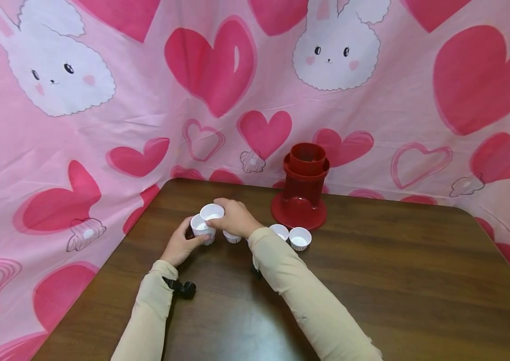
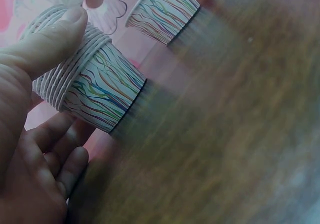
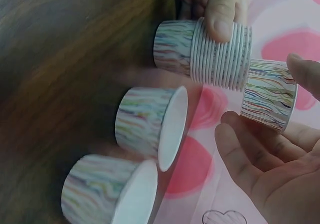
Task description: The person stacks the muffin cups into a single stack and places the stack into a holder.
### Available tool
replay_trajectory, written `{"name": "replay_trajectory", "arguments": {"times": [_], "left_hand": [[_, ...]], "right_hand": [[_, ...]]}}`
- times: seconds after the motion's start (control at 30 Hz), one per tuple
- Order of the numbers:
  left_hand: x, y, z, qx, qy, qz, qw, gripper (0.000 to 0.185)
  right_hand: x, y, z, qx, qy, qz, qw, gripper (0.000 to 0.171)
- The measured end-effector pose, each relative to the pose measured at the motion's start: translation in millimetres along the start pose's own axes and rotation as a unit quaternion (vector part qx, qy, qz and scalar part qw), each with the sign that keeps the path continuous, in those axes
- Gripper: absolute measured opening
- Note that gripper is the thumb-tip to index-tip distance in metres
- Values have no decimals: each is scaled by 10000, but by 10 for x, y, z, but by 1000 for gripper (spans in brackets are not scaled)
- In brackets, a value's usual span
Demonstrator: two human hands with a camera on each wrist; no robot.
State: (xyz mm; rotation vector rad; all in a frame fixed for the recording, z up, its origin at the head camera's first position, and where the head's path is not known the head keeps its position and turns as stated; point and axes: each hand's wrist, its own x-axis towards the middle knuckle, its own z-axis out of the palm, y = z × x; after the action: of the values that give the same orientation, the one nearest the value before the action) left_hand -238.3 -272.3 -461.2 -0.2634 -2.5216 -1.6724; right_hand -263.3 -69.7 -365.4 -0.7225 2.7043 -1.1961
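My left hand [image 1: 182,245] grips a stack of nested paper cups [image 2: 107,86] patterned with colourful wavy lines; its thumb lies over the layered rims. Held between the thumb and fingers of my right hand [image 1: 237,218], a single paper cup [image 3: 270,93] has its bottom end right at the mouth of the stack, as the right wrist view shows. Beside the stack, a paper cup [image 1: 232,238] stands upright on the table, partly covered by the right hand and wrist.
Two more upright paper cups, a left one [image 1: 279,230] and a right one [image 1: 300,240], stand beyond my right forearm. Behind them is a red plastic cylinder on a round base [image 1: 303,193]. Pink heart-and-rabbit cloth [image 1: 147,115] hangs along the brown table's [image 1: 395,260] far and left edges.
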Motion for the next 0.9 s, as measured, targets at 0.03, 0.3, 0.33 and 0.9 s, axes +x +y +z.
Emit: {"name": "replay_trajectory", "arguments": {"times": [0.03,0.3,0.33,0.9], "left_hand": [[-1,1,-4,7,-1,-27,10000,62],[-5,7,-15,-132,-112,-238,9996,70],[-3,4,-15,-168,-128,-215,9995,72],[28,-50,-11,-66,-61,-35,10000,65]], "right_hand": [[16,-13,17,4,-17,9,10000,64],[123,-116,167,-102,-17,-33,9999,64],[132,-125,186,-136,-14,-23,9999,64],[80,-57,213,-608,-184,70,9980,70]]}}
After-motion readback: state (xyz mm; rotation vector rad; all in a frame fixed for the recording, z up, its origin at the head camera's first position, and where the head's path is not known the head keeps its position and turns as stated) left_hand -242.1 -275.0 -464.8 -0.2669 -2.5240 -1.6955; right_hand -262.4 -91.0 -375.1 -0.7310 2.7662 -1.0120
